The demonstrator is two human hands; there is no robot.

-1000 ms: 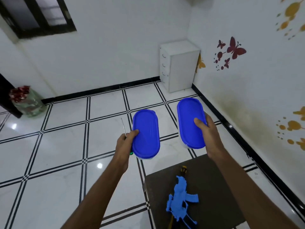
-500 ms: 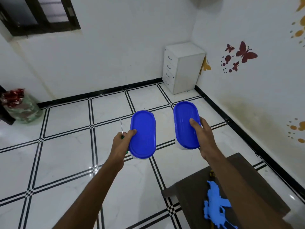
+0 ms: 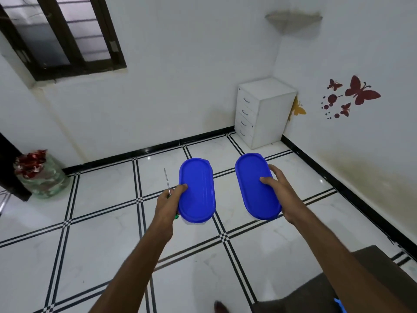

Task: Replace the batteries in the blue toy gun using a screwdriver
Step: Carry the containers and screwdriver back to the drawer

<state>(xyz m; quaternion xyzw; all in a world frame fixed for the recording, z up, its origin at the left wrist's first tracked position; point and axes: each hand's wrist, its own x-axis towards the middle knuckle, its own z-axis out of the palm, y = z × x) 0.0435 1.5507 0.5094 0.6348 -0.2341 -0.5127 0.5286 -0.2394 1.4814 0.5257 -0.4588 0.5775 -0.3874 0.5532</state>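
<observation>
My left hand [image 3: 168, 203] grips an oval container with a blue lid [image 3: 196, 190] and, against its side, a thin screwdriver [image 3: 167, 181] whose metal shaft points up and away. My right hand [image 3: 281, 195] holds a second blue-lidded container [image 3: 255, 184], thumb on the lid. Both containers are held out level over the floor, side by side and apart. Only a sliver of the blue toy gun [image 3: 339, 306] shows at the bottom right, on the dark table [image 3: 372, 265], mostly hidden by my right forearm.
White tiled floor with black lines lies below. A white drawer cabinet [image 3: 262, 111] stands in the far corner. A glass jar with red wrapping [image 3: 41, 175] sits at the left wall. A foot [image 3: 220, 307] shows at the bottom edge.
The view has lifted and swung left, so the table and toy gun slid to the bottom right corner. Both hands keep the containers held out, now closer together.
</observation>
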